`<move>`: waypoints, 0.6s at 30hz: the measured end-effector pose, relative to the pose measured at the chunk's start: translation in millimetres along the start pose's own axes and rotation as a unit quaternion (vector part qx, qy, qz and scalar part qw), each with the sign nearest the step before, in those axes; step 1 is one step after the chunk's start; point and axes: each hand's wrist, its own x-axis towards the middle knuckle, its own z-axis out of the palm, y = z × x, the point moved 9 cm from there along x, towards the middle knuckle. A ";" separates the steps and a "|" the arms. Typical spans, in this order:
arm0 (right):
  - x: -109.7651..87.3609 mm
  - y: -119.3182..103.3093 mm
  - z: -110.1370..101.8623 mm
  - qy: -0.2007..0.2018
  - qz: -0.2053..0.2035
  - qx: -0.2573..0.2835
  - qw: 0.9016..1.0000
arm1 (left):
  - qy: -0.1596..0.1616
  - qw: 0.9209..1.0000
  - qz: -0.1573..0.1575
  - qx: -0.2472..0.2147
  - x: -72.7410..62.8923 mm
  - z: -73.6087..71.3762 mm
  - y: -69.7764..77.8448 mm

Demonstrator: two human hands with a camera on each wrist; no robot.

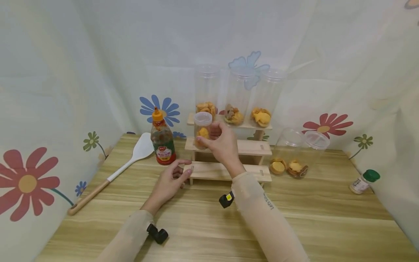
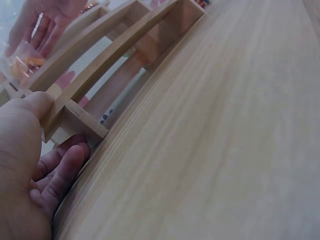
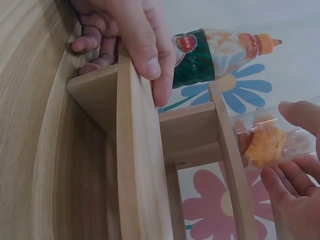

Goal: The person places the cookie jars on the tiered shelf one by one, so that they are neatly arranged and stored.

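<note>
A three-step wooden display stand (image 1: 226, 171) stands on the table. My left hand (image 1: 170, 180) grips the left end of its lowest step; in the left wrist view the thumb (image 2: 39, 104) lies on the board with fingers curled beside its leg. My right hand (image 1: 224, 142) holds a small clear jar (image 1: 203, 131) of orange snacks between thumb and fingers, at the left end of the middle step. In the right wrist view the jar (image 3: 265, 142) looks to be at that step's board; whether it bears full weight I cannot tell. Three tall clear jars (image 1: 234, 98) with snacks stand on the top step.
Left of the stand is a sauce bottle (image 1: 163, 145) with an orange cap. A white spatula (image 1: 131, 160) with a wooden handle lies further left. Two clear jars (image 1: 296, 167) of snacks stand right of the stand. A green-capped shaker (image 1: 363, 182) is at the far right.
</note>
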 end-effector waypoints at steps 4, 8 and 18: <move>-1.6 1.4 -0.8 0.005 0.000 -0.001 1.000 | -0.003 1.000 -0.001 0.000 -0.3 0.5 0.6; -3.2 2.7 -2.4 0.011 0.002 -0.006 1.000 | -0.004 1.000 -0.004 0.001 -0.3 0.3 0.0; -2.0 4.9 -1.9 0.006 0.009 -0.013 1.000 | -0.005 1.000 -0.004 0.001 -0.3 -1.7 0.1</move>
